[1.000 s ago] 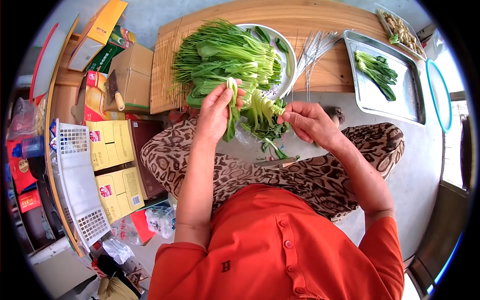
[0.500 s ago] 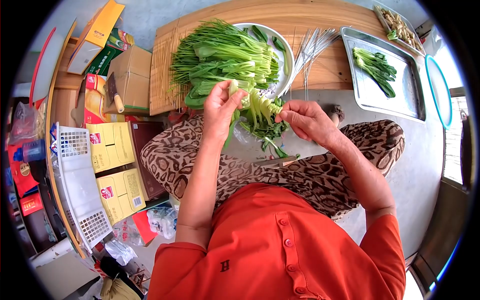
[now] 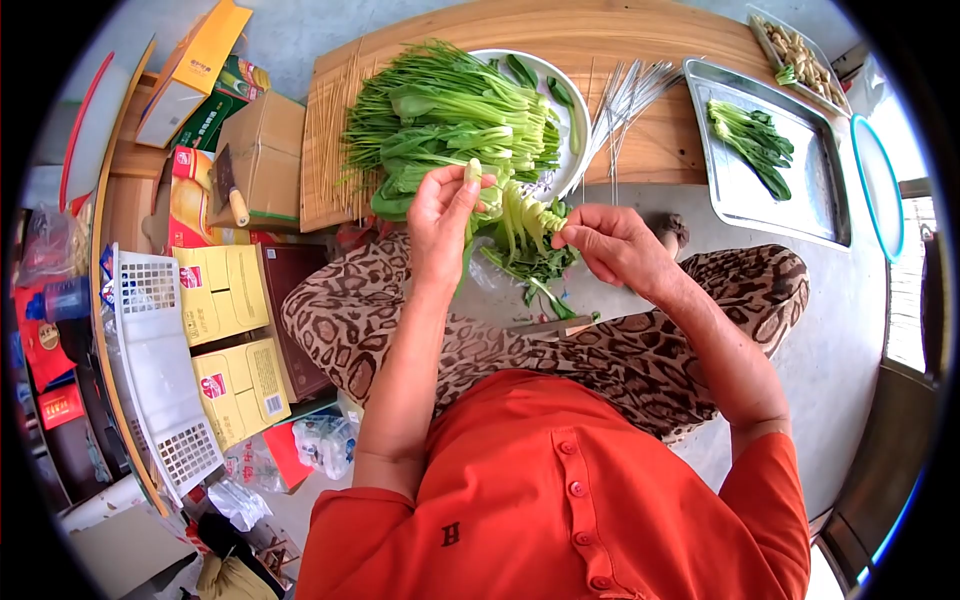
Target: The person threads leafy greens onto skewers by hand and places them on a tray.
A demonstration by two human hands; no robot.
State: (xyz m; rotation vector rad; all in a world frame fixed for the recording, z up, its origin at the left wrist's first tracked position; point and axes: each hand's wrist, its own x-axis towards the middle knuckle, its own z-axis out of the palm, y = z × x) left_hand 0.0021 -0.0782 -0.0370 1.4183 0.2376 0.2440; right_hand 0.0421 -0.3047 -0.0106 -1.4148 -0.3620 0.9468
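Observation:
My left hand point(image 3: 445, 218) is closed, pinching a pale-stemmed leafy green point(image 3: 474, 175) between thumb and fingers. To its right hangs a row of leafy greens point(image 3: 525, 225), pressed side by side with their leaves drooping down. My right hand point(image 3: 615, 243) pinches the right end of this row; whether a skewer runs through it is hidden. Just beyond my hands lies a large heap of leafy greens point(image 3: 460, 110), partly over a white plate point(image 3: 575, 90). A knife point(image 3: 550, 326) lies below the hanging leaves, near my lap.
On the wooden table point(image 3: 665, 130) are metal skewers point(image 3: 635, 95) and wooden skewers point(image 3: 340, 130). At right, a metal tray point(image 3: 830, 200) holds some greens, beside a tray of pale brown pieces point(image 3: 800, 60). Boxes point(image 3: 240, 390), a white basket point(image 3: 150, 340) and a cleaver point(image 3: 228, 185) stand left.
My left hand has tilted slightly and shifted a little right, with the pale stem tip between its fingers. My right hand stays almost still at the row's end.

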